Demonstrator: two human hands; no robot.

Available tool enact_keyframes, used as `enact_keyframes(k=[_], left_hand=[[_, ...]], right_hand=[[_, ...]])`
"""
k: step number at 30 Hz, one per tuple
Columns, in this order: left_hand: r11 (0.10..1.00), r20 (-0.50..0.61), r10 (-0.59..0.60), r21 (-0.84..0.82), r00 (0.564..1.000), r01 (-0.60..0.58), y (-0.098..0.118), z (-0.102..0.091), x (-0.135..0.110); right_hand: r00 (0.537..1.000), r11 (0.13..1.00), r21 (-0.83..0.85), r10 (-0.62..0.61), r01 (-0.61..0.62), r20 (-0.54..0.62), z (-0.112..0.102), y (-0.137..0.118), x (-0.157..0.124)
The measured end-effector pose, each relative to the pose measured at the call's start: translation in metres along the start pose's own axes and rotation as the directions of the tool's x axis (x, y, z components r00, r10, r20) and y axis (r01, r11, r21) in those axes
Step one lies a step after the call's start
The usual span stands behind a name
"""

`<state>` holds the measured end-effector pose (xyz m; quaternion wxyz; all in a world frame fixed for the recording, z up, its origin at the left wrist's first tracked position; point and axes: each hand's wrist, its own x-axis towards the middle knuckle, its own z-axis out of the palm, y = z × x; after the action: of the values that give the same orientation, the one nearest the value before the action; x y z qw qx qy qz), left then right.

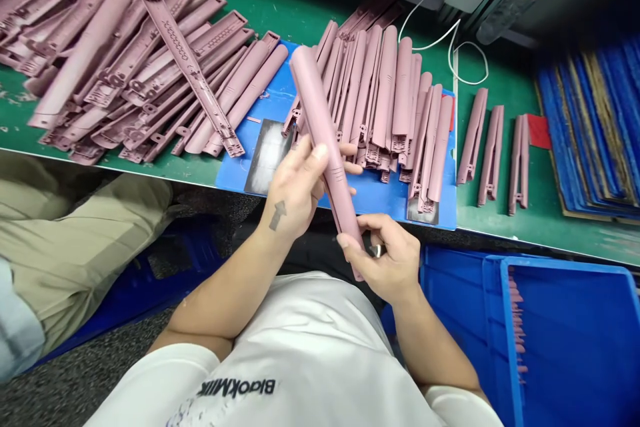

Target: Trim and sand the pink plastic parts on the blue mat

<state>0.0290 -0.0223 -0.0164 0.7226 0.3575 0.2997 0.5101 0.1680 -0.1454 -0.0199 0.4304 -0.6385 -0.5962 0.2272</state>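
Note:
A long pink plastic housing [320, 113], rounded and slotted near its lower end, is held tilted over the table's front edge. My left hand [300, 183] wraps round its middle, thumb on top and fingertips showing on the far side. At the lower end my right hand [385, 253] pinches it between thumb and fingers; a ring is on that hand. Just beyond lie several similar pink housings [387, 87] in a row on a blue sheet [443, 210]. To the left is a large heap of loose pink shell pieces [145, 60], some with their ribbed insides up.
Three pink housings [491, 153] stand apart on the green table [550, 230] at right. Beyond them are a red card [539, 132] and stacked blue sheets [595, 127]. A blue bin [575, 347] sits below the edge. A white cable [453, 47] lies behind. Another person's leg [90, 220] is at left.

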Motion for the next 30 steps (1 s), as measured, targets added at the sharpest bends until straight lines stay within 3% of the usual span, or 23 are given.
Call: enact_keyframes(k=[4,7,9,11,14,17,22,25,30], left_hand=[[0.994,-0.165,0.066,-0.072,0.984,-0.079,0.007,0.002,0.010],[0.984,-0.211,0.007,-0.171,0.978,-0.043,0.014,0.005,0.013],[0.971,-0.217,-0.050,-0.241,0.975,-0.004,0.017,0.006,0.014],[0.958,-0.219,-0.089,-0.285,0.972,0.023,0.019,0.006,0.015],[0.955,-0.213,-0.101,-0.293,0.972,0.036,0.017,0.007,0.014],[0.959,-0.171,-0.110,-0.276,0.979,0.060,0.013,0.005,0.013],[0.945,-0.135,-0.062,-0.326,0.989,0.014,0.016,-0.002,0.022],[0.926,-0.162,-0.139,-0.372,0.977,0.070,0.023,-0.007,0.032],[0.843,-0.038,-0.214,-0.511,0.976,0.165,0.024,-0.013,0.036]], right_hand=[[0.972,0.950,-0.211,-0.235,0.229,-0.006,0.010,-0.004,-0.007],[0.966,0.956,-0.141,-0.253,0.258,0.052,0.015,-0.005,-0.011],[0.984,0.991,0.013,-0.136,0.135,0.119,0.017,-0.005,-0.010],[0.967,0.972,0.213,0.048,-0.103,0.248,0.020,-0.004,-0.007],[0.858,0.786,0.459,0.168,-0.414,0.486,0.026,-0.001,-0.003],[0.816,0.670,0.539,0.179,-0.510,0.549,0.029,0.001,-0.003],[0.828,0.715,0.493,0.216,-0.495,0.518,0.028,0.001,-0.014],[0.836,0.759,0.463,0.189,-0.457,0.515,0.029,-0.002,-0.020],[0.841,0.862,0.382,0.090,-0.334,0.533,0.029,-0.006,-0.019]])
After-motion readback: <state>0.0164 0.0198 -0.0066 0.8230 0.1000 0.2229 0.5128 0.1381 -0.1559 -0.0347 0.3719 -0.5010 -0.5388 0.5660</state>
